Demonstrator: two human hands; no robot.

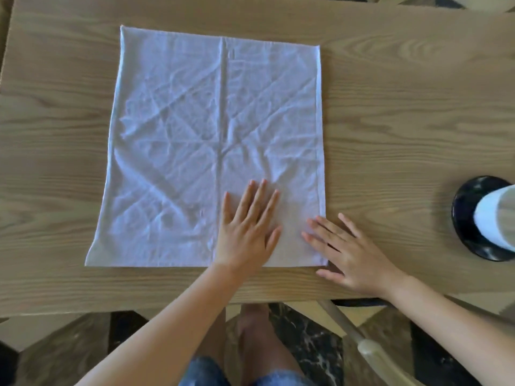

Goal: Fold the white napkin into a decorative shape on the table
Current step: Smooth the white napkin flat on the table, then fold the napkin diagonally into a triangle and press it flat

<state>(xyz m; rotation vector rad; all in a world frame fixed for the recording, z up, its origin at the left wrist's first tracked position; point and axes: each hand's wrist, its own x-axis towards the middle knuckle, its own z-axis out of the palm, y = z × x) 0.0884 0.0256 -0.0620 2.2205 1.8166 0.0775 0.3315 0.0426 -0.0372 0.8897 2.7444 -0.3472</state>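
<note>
Clearly, nothing is folded yet:

Napkin: the white napkin lies spread open and flat on the wooden table, its near edge just inside the table's front edge. A straight crease runs down its middle and diagonal creases cross it (a pattern that looks like guide lines for a shape).

Left hand: the left hand rests palm down on the near right part of the cloth, fingers spread and flat, gripping nothing. It seems to be there to press the fabric smooth and pin it against sliding.

Right hand: the right hand lies palm down at the napkin's near right corner, fingertips on the cloth edge, palm on bare wood, also open and holding nothing. Its place suits taking up that corner.

Stage: smoothing, by my judgement; the first fold is not yet made.

Next move: probably a pinch of the corner, carried along a crease.

Bystander: a dark round base with a pale upright part stands well apart at the right, clear of the work.
</note>
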